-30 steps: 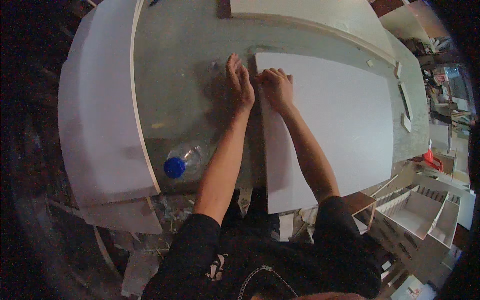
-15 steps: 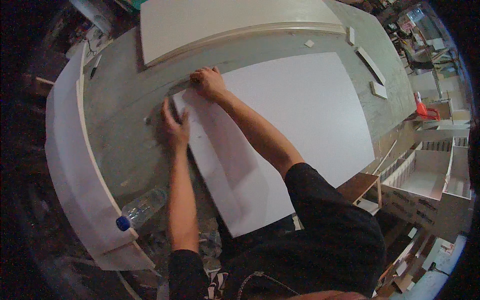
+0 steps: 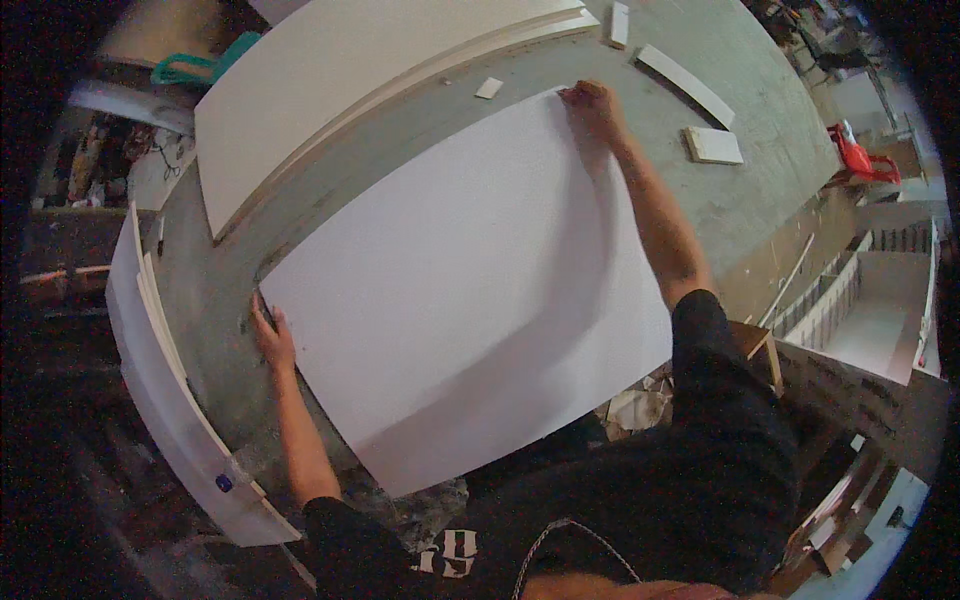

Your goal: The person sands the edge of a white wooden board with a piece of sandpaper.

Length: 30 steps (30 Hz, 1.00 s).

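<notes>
Both hands have spread apart since half a second ago: then they sat close together at one corner of the sheet (image 3: 470, 290), now they sit at opposite corners. Our left hand (image 3: 270, 340) lies near the sheet's left corner, fingers stretched and pressed down at the edge, not closed around anything. Our right hand (image 3: 592, 103) reaches to the far corner, fingers curled onto the edge; we cannot tell whether it pinches the sheet or only presses on it.

The sheet lies flat on the grey worktop (image 3: 740, 80), turned at an angle, its near corner hanging over the worktop's front edge. We judge that we are turning or squaring the sheet into place. The next move seems to call for even pressure at both corners so the sheet slides without buckling.

A board stack (image 3: 330, 90) lies beyond the sheet, offcuts (image 3: 712, 145) to the right, and more boards (image 3: 170, 400) lean at the left edge.

The view has also swung round since then.
</notes>
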Each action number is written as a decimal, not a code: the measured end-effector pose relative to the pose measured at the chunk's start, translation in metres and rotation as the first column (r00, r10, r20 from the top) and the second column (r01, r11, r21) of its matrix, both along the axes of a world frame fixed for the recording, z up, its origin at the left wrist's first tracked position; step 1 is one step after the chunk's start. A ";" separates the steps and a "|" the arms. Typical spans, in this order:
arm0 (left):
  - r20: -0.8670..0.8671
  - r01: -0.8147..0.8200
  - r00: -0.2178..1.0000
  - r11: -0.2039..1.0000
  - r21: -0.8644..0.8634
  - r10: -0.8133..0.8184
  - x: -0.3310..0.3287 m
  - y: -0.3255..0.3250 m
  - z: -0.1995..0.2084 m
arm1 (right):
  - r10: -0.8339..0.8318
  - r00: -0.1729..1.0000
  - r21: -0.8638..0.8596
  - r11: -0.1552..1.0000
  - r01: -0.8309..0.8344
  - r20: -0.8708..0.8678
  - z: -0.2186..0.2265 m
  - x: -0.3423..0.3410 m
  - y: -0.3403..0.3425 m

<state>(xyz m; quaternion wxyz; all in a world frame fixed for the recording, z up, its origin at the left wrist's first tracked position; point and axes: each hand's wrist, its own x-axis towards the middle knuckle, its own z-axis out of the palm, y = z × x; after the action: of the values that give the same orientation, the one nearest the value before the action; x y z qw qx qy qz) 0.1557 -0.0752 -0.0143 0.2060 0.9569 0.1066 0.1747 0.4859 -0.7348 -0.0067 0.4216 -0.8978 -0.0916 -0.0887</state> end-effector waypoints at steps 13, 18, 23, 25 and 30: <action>0.265 0.308 0.939 0.880 -0.362 -0.220 0.237 -0.389 0.029 | 0.132 0.986 -0.001 0.991 -0.133 -0.102 0.021 -0.011 -0.021; 0.260 0.149 0.953 0.988 0.045 -0.155 0.265 -0.456 0.021 | 0.115 0.968 0.156 0.984 -0.081 -0.224 0.013 -0.157 -0.082; 0.156 0.079 0.985 0.995 -0.061 -0.069 0.266 -0.451 0.008 | 0.029 0.970 -0.047 0.998 -0.041 -0.241 0.050 -0.352 -0.149; 0.031 0.054 0.998 0.995 -0.080 -0.051 0.275 -0.442 0.009 | -0.037 0.970 -0.073 0.997 0.020 -0.238 0.058 -0.403 -0.156; 0.031 0.086 0.996 0.996 0.027 -0.087 0.283 -0.446 0.012 | -0.263 0.902 -0.235 0.953 0.189 -0.341 0.072 -0.485 -0.167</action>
<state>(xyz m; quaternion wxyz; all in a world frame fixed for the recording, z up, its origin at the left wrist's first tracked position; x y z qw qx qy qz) 0.4384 -0.5208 -0.0019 0.2028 0.9602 0.0594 0.1824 0.0009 -0.9015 0.0657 0.3273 -0.9400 0.0862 0.0424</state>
